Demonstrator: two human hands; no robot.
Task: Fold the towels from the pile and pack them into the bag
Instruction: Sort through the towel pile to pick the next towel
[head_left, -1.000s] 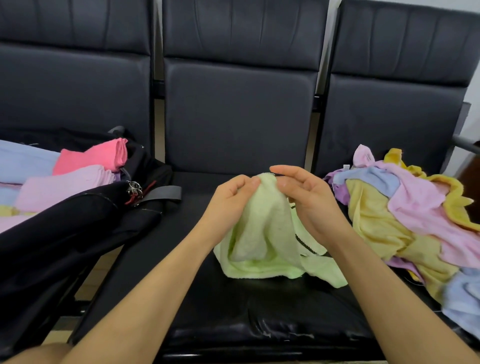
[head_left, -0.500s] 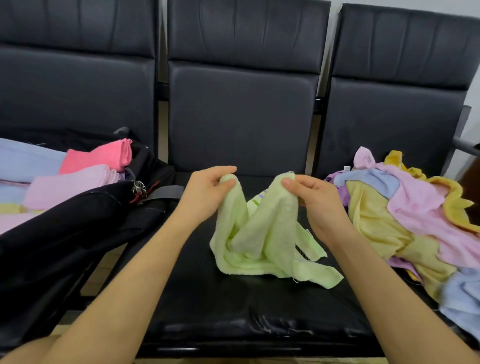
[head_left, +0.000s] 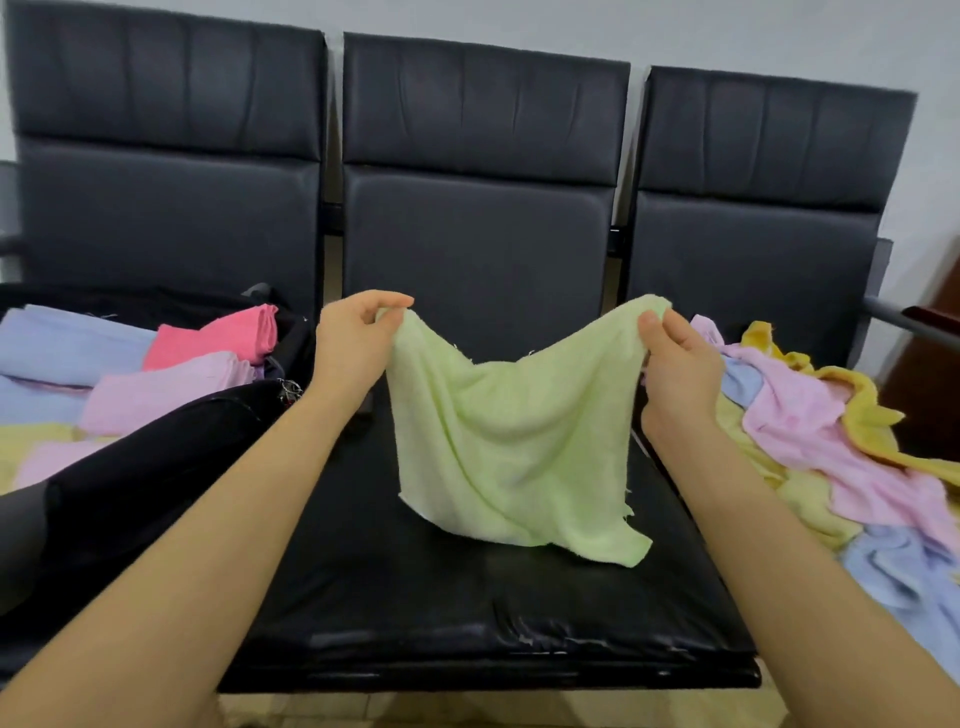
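Observation:
A light green towel (head_left: 511, 441) hangs spread over the middle black seat (head_left: 415, 613), its lower edge touching the cushion. My left hand (head_left: 353, 343) pinches its upper left corner and my right hand (head_left: 675, 364) pinches its upper right corner, both held above the seat. On the right seat lies the pile of loose towels (head_left: 831, 447) in pink, yellow, blue and purple. On the left seat stands the open black bag (head_left: 135, 467) with folded towels (head_left: 171, 384) in pink, lilac, blue and yellow inside.
Three black padded chairs stand in a row with tall backrests (head_left: 478, 208) behind the seats. A metal armrest (head_left: 893, 317) juts out at the far right. Beige floor shows below the front edge of the middle seat.
My hands have moved apart and upward, pulling the bunched green towel out into a spread sheet held by its two top corners. The camera view has tilted up.

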